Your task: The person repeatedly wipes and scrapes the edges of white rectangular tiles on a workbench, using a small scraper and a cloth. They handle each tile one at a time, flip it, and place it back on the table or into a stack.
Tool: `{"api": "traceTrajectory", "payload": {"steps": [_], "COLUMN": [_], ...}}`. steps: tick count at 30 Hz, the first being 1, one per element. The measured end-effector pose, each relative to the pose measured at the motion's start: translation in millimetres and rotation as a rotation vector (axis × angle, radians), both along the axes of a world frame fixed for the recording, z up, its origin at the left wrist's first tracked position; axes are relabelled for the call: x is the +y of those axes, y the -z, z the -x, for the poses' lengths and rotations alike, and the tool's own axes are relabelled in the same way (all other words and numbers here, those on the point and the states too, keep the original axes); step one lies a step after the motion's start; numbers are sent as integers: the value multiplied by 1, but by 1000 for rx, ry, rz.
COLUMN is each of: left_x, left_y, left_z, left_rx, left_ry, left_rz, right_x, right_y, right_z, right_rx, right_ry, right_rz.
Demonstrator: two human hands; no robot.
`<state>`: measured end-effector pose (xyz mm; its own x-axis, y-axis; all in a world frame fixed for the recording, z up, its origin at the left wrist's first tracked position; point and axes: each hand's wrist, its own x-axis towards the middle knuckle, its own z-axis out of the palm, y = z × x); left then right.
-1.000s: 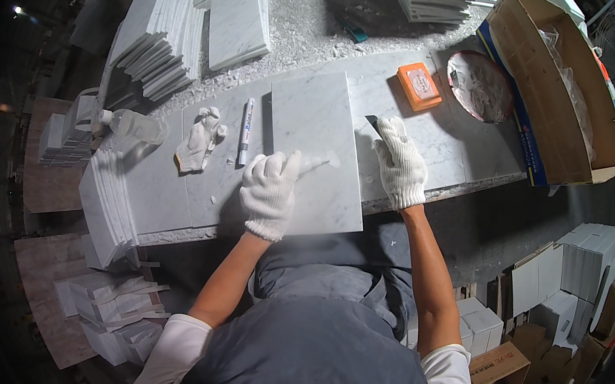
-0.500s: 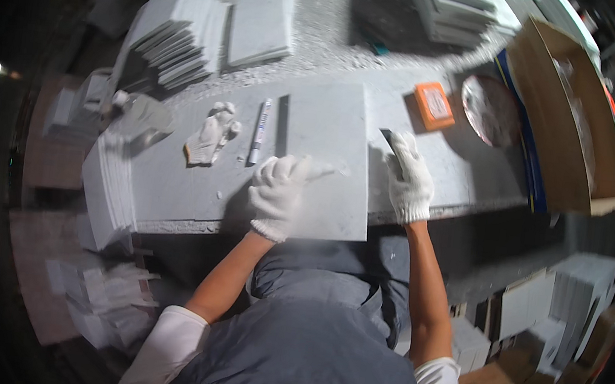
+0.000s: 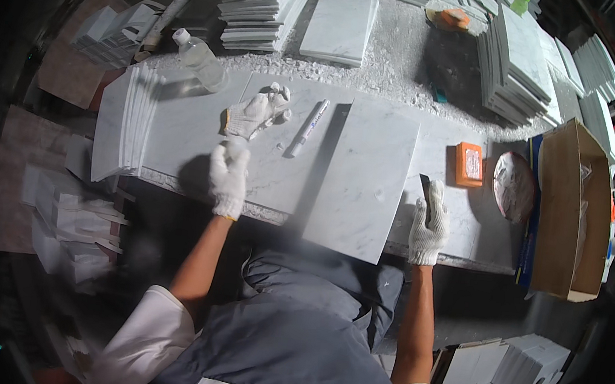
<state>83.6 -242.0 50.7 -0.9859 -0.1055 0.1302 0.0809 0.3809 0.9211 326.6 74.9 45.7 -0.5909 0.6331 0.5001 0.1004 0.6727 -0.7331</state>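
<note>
My left hand [image 3: 228,181], in a white knit glove, hovers at the worktop's near edge, off the tile and just below a loose white glove [image 3: 257,113]. Its fingertips are smeared by motion. A pale marble tile [image 3: 366,176] lies between my hands, its near end jutting past the worktop edge. To its right, my gloved right hand [image 3: 431,229] grips a thin dark flat blade [image 3: 424,186] that pokes up beside the fingers; most of it is hidden. A white marker pen [image 3: 309,128] lies between the loose glove and the tile.
Marble tile stacks [image 3: 260,8] stand at the back, with another stack [image 3: 519,68] at right. A clear bottle [image 3: 202,62] sits at left. Right of my right hand are an orange box [image 3: 469,165], a round dish [image 3: 513,186] and an open cardboard box [image 3: 567,210].
My left hand has come off the tile and moved left, toward the loose glove. My right hand still holds the dark blade. The whole view has shifted and turned.
</note>
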Motion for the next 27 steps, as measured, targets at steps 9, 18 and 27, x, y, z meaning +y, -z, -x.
{"api": "traceTrajectory", "payload": {"steps": [9,18,27], "left_x": [-43,-43,-40], "left_y": [37,38,4], "left_z": [31,28,-37], "left_rx": [77,145,442], "left_ry": [-4,-11,-32], "left_rz": [296,238,416], "right_x": [-21,-15,16], "right_y": [9,22,-15], "right_z": [-20,-27,-18], "right_rx": [29,-47,99], "right_ry": [57,62,11], "right_rz": [189,422,1014]}}
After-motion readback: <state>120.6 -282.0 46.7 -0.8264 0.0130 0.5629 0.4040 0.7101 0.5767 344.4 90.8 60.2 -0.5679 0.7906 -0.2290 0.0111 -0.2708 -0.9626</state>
